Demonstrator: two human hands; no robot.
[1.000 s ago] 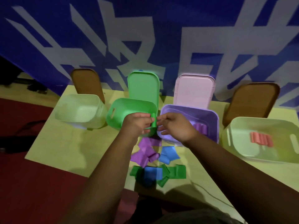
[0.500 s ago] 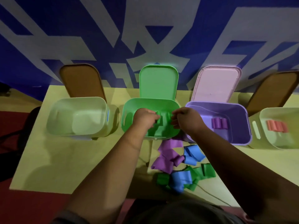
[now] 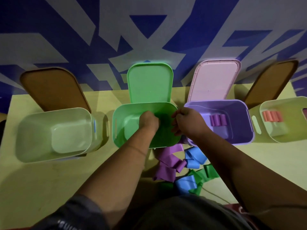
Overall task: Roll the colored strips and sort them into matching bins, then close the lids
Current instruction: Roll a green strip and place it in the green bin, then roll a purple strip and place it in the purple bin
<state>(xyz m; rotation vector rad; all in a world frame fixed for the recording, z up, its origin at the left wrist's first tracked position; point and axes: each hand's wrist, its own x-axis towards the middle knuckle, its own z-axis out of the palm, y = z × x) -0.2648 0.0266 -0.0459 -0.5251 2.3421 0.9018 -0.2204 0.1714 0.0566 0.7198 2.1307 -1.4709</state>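
My left hand [image 3: 147,122] reaches down inside the open green bin [image 3: 119,123], knuckles up and fingers curled under; the green roll it carries is hidden beneath it. My right hand [image 3: 186,122] hovers at the bin's right rim, fingers loosely curled and holding nothing. The green lid [image 3: 149,83] stands upright behind the bin. Loose purple strips [image 3: 167,165], blue strips [image 3: 192,158] and green strips [image 3: 206,173] lie in a pile on the table in front of the bins.
The purple bin [image 3: 240,107] holds purple rolls [image 3: 217,120], its pink lid [image 3: 214,80] raised. A pale bin [image 3: 282,103] at the right holds orange rolls [image 3: 272,116]. The pale bin [image 3: 49,117] at the left looks empty. Brown lids [image 3: 53,88] [image 3: 272,82] stand behind both.
My left hand has gone from the bin's front edge down into the green bin with the roll. My right hand has let go of the roll and drawn back to the right rim.
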